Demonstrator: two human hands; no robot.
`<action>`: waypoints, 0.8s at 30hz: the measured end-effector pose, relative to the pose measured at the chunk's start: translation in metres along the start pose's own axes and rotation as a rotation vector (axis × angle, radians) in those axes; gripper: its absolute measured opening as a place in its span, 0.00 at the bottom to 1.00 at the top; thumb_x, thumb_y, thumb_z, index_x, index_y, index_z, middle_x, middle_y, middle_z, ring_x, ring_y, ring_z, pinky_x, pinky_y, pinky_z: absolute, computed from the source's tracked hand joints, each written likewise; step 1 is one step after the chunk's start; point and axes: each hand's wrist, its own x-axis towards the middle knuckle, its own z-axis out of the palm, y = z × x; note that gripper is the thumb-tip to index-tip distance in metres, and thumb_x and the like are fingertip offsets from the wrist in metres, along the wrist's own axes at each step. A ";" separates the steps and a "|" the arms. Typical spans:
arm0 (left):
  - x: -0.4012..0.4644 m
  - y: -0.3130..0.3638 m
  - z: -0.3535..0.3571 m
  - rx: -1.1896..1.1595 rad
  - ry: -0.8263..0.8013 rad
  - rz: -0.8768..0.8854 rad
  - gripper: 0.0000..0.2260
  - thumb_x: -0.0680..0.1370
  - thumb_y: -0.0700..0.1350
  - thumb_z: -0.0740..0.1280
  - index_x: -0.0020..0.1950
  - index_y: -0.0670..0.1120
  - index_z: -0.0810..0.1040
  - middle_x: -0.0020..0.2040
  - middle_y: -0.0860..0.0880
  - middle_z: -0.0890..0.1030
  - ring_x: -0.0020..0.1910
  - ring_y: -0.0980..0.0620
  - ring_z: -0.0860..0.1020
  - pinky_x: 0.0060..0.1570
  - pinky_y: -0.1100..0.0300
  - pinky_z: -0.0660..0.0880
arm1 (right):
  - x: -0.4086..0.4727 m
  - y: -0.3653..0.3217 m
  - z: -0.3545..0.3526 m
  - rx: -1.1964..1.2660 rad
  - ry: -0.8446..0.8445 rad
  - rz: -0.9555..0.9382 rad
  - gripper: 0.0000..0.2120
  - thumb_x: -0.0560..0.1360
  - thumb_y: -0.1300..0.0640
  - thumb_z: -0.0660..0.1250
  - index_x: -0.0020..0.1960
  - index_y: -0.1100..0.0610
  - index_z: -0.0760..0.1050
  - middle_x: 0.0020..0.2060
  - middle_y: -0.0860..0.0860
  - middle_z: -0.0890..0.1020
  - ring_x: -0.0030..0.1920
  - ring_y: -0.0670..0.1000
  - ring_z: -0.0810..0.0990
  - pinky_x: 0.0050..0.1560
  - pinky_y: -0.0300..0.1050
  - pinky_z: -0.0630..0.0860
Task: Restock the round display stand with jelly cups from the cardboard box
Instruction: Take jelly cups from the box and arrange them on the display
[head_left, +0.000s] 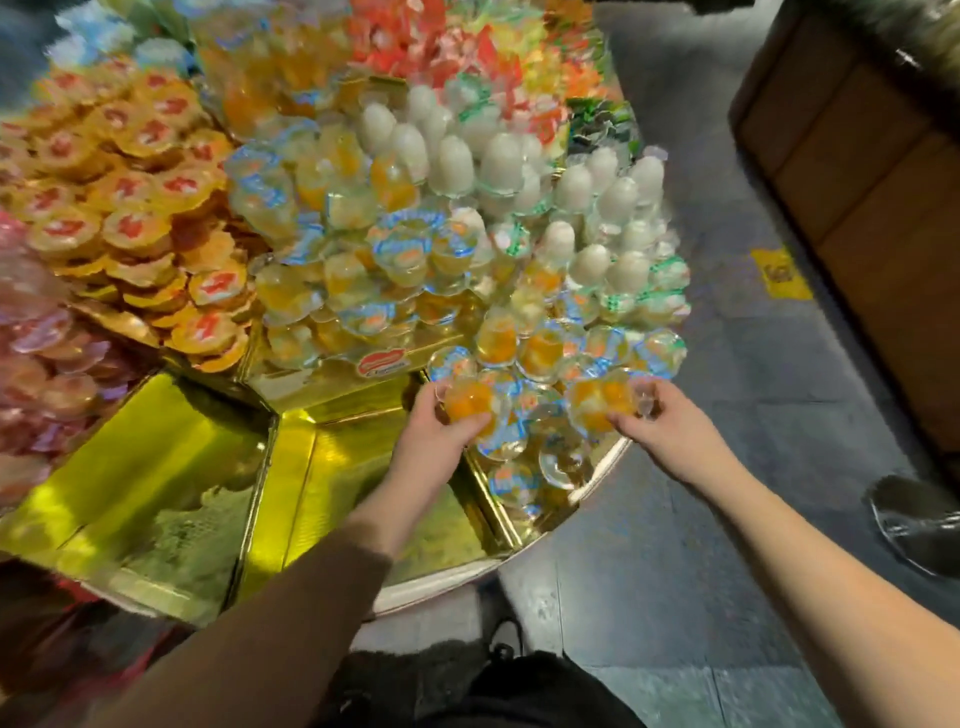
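Observation:
The round display stand (597, 480) fills the left and middle, lined with gold foil and heaped with jelly cups. My left hand (441, 431) grips a clear cup with orange fruit (467, 400) over the near compartment. My right hand (660, 421) grips another orange-fruit cup (597, 402) just above the pile of clear cups (540, 441) at the stand's near right edge. No cardboard box is in sight.
Two bare gold-foil compartments (156, 467) lie at the near left. White jelly cups (498, 161), orange-lidded cups (130, 208) and pink ones (36, 353) fill other sections. Grey floor runs to the right, with a brown wooden counter (857, 171) and a dark shoe (919, 519).

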 end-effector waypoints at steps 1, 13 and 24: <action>0.009 0.001 0.005 0.044 0.001 0.012 0.19 0.73 0.45 0.76 0.58 0.57 0.72 0.52 0.55 0.80 0.50 0.54 0.79 0.42 0.67 0.72 | 0.015 -0.001 -0.008 -0.054 0.012 -0.040 0.14 0.73 0.58 0.75 0.55 0.53 0.73 0.44 0.48 0.80 0.43 0.47 0.78 0.39 0.29 0.68; 0.072 0.000 0.042 0.367 0.022 0.056 0.23 0.75 0.40 0.74 0.68 0.50 0.73 0.59 0.53 0.79 0.54 0.54 0.79 0.36 0.75 0.69 | 0.166 -0.018 -0.025 -0.505 -0.112 -0.149 0.25 0.73 0.55 0.73 0.66 0.62 0.72 0.62 0.60 0.76 0.58 0.58 0.76 0.47 0.42 0.66; 0.088 -0.009 0.053 0.418 -0.025 0.080 0.22 0.72 0.42 0.74 0.65 0.53 0.74 0.61 0.50 0.79 0.59 0.51 0.77 0.63 0.51 0.74 | 0.198 -0.022 -0.013 -0.619 -0.202 -0.187 0.26 0.72 0.54 0.73 0.66 0.64 0.73 0.61 0.61 0.76 0.58 0.59 0.76 0.52 0.48 0.72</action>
